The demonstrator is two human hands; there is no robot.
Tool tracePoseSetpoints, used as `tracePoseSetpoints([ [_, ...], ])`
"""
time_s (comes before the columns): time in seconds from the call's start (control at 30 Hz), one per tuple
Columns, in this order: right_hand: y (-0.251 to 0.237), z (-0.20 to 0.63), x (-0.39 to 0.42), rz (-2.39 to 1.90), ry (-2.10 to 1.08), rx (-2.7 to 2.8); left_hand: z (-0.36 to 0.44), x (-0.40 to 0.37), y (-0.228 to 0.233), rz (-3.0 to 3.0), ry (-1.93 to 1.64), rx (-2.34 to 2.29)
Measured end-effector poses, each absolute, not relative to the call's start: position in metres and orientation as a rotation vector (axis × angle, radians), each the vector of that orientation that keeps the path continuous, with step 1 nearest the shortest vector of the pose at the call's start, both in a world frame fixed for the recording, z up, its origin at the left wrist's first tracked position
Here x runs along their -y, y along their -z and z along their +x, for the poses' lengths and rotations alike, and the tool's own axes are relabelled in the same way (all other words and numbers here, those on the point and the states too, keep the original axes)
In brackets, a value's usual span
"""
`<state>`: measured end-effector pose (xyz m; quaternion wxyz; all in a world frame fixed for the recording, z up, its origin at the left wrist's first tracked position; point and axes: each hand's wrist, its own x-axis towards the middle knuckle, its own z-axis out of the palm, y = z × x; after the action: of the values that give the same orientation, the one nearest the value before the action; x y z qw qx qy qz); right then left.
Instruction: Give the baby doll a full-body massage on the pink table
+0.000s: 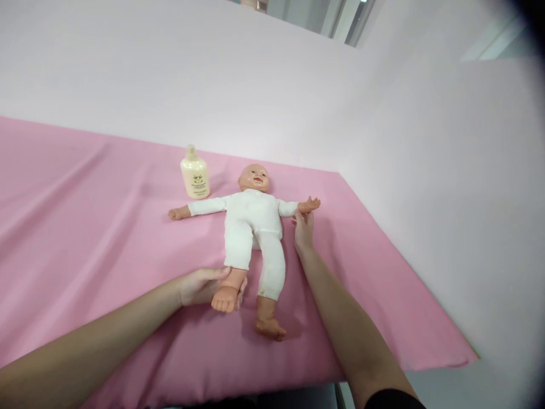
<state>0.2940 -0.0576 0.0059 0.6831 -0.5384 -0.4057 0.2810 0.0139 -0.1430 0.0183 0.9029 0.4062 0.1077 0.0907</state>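
Pink cloth covers the whole padded surface, creased in long folds, and everything in the head view is best placed against the plastic baby doll in a white cotton bodysuit lying face up on it, arms spread and legs pointing towards the person.

At the doll's lower end, the left hand is closed around the ankle of the leg on the viewer's left, thumb on top and fingers underneath, so the bare foot pokes out past the palm and seems slightly lifted off the cloth. The other leg lies flat beside it, untouched. Up by the doll's outstretched arm on the viewer's right, the right hand rests with loose, extended fingers touching the sleeve near the small plastic hand; it holds nothing, only steadies.

Judging from this, handling the leg well calls for a soft grip at the ankle, moving it in line with the hip instead of twisting, while the right hand keeps the body from sliding on the smooth cloth.

Beyond the doll's head and slightly to its left in the view stands a squat cream-yellow plastic bottle, upright, cap on, well apart from both hands. Its wall is opaque, so how full it is cannot be told.
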Motion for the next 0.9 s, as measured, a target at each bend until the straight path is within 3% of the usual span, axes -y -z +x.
tracePoseSetpoints([
  [0.5, -0.013, 0.278, 0.071, -1.180, -0.207, 1.648, 0.020, 0.143, -0.018, 0.769, -0.391, -0.238],
  [0.9, -0.010, 0.277, 0.068, -1.171, -0.274, 1.573, 0.019, 0.143, -0.020, 0.807, -0.346, -0.262],
])
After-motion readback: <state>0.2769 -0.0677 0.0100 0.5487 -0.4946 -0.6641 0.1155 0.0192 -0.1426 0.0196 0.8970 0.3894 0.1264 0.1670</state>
